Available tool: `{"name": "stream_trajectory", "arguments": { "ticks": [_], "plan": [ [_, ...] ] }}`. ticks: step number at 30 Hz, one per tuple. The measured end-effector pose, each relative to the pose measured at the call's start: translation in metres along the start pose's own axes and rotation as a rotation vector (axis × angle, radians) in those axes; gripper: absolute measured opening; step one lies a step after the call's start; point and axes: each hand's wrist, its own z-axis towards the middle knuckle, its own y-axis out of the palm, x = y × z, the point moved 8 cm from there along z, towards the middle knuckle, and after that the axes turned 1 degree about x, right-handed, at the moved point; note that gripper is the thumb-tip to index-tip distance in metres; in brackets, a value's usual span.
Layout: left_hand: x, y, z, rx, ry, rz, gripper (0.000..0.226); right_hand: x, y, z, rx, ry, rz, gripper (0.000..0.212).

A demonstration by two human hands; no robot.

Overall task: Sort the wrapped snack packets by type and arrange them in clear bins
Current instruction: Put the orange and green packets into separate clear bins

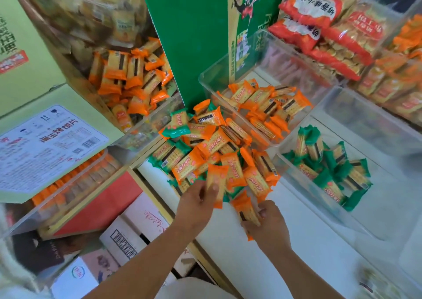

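With left hand [196, 200], pinched an orange packet [217, 180] at the near edge of the mixed pile [205, 148]; with right hand [269, 224], gripped a second orange packet [247, 210] just above the white surface [251, 264]. Found the pile heaped on that surface against a clear bin [213, 74] part-filled with orange packets [269, 106], and green packets [331, 166] lying in a second clear bin [281, 161] to its right.

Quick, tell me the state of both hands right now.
Left hand: closed, pinching an orange packet at the pile's near edge.
Right hand: closed, gripping a second orange packet.
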Motion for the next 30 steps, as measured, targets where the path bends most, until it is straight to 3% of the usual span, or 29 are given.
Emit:
{"name": "stream_trajectory", "arguments": {
  "ticks": [3, 5, 9, 15, 20, 25, 30],
  "plan": [
    [0.032, 0.021, 0.031, 0.003, 0.051, -0.020, 0.041, 0.010, -0.006, -0.007, -0.034, 0.092, 0.156, 0.060],
    [0.037, 0.037, 0.044, -0.007, -0.012, -0.084, 0.046, 0.013, -0.022, -0.012, -0.016, 0.106, 0.230, 0.045],
    [0.036, 0.044, 0.054, 0.041, -0.092, -0.144, 0.015, -0.003, -0.059, -0.004, 0.083, 0.029, 0.439, 0.035],
    [0.035, 0.033, 0.060, 0.061, -0.183, -0.259, 0.058, -0.027, -0.045, 0.032, -0.028, -0.037, 0.454, 0.037],
    [0.019, 0.026, 0.047, 0.015, -0.149, -0.288, 0.037, -0.023, -0.030, 0.033, 0.016, -0.041, 0.428, 0.039],
    [0.004, 0.021, 0.033, -0.005, -0.190, -0.361, 0.039, -0.027, -0.029, 0.019, 0.068, -0.009, 0.498, 0.050],
    [0.049, 0.016, 0.012, -0.032, -0.100, -0.366, 0.040, -0.035, -0.067, -0.022, 0.102, 0.060, 0.672, 0.047]
  ]
}}
